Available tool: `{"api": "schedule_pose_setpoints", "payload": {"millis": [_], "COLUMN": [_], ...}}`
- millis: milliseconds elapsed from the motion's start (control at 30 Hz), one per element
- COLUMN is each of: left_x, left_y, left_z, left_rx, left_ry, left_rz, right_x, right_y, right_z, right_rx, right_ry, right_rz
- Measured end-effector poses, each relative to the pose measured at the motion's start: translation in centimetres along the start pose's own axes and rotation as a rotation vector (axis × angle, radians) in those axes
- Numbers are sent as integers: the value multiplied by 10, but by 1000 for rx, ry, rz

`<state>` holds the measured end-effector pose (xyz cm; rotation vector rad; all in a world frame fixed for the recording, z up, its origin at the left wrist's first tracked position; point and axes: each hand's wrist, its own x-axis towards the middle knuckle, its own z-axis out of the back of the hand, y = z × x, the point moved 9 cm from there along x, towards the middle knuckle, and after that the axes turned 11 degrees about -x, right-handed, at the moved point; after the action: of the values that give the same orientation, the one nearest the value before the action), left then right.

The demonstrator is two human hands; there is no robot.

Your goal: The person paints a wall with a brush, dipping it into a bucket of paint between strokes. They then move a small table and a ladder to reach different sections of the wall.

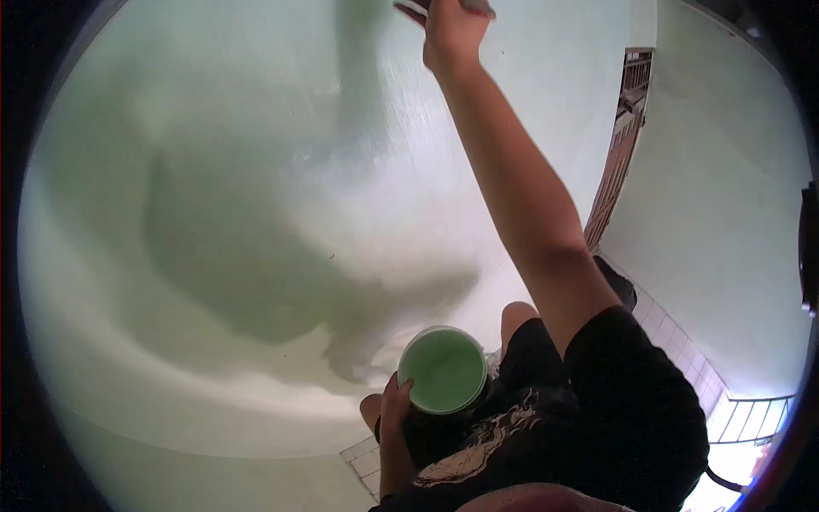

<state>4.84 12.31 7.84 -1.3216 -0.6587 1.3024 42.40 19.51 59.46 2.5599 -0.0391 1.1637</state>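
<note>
My left hand (397,401) grips the rim of a round white bucket (443,328), thumb over the edge. Pale green paint (445,371) shows inside the bucket, which sits close to my lap. At the top edge of the view my right hand (458,32) is raised on an outstretched arm, closed round a dark thing cut off by the frame, so its kind cannot be made out. Behind that hand is the pale green wall (256,111), with glossy, wet-looking streaks below and left of it.
Shadows of my body and arm fall across the wall. On the right, a brown barred opening (621,154) stands beside another pale wall (725,188). Light tiles (674,337) run along the floor, and a metal railing (751,420) is at the bright lower right.
</note>
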Motion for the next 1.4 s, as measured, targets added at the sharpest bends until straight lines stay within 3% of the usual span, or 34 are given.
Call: {"api": "schedule_pose_setpoints", "payload": {"millis": [33,67,133,267,300,367,400,433,500,567,633,667,700,733,800,833,933,1000,1133,1200,1267,1333,1400], "left_x": [0,4,11,12,15,28,14,2,1,4,5,6,6,6,6,5,4,6,-11,-1,4,6,13], "left_y": [6,7,13,23,25,33,8,-2,-1,0,10,7,4,3,1,3,5,0,-39,-19,9,-1,21], "left_z": [1,0,-1,-5,-3,-4,-3,-1,-5,-5,-7,-8,-7,-5,-4,-3,0,1,-6,-4,-3,-6,-6], "left_rx": [-19,-4,-16,-88,-71,-159,-48,67,8,-47,-160,-168,-91,-10,-25,-42,13,21,257,187,85,-12,-82], "left_ry": [6,14,27,77,69,76,50,26,36,38,28,26,9,-7,-5,-2,-15,-19,-19,-30,-53,-51,-28], "left_rz": [-11,-47,-100,-58,-35,-99,-64,-21,-28,-51,7,0,-15,-27,-23,-17,-35,-68,-18,-24,-2,-93,-79], "right_x": [-3,-33,-104,-268,-284,-270,-270,-236,-149,-76,-2,27,66,103,112,124,126,129,106,106,78,13,-58], "right_y": [-12,-23,-27,-87,-70,-84,-93,-98,-61,-49,-18,11,24,9,41,34,35,24,17,-12,-33,-28,-66], "right_z": [11,20,53,178,177,177,184,177,118,71,24,2,-14,-28,-59,-64,-61,-60,-56,-40,-15,22,94], "right_rx": [-116,-168,-505,-828,-659,-600,-557,-738,-867,-462,-337,-226,-353,-125,171,209,129,70,71,35,-61,-24,-197], "right_ry": [-14,25,66,77,-8,-36,-84,14,60,-1,-18,-79,-119,-66,-74,-74,-74,95,167,189,191,171,67], "right_rz": [74,-45,-7,-429,-619,-681,-769,-524,-276,-312,-134,45,298,239,201,83,-3,37,189,151,61,79,-72]}}
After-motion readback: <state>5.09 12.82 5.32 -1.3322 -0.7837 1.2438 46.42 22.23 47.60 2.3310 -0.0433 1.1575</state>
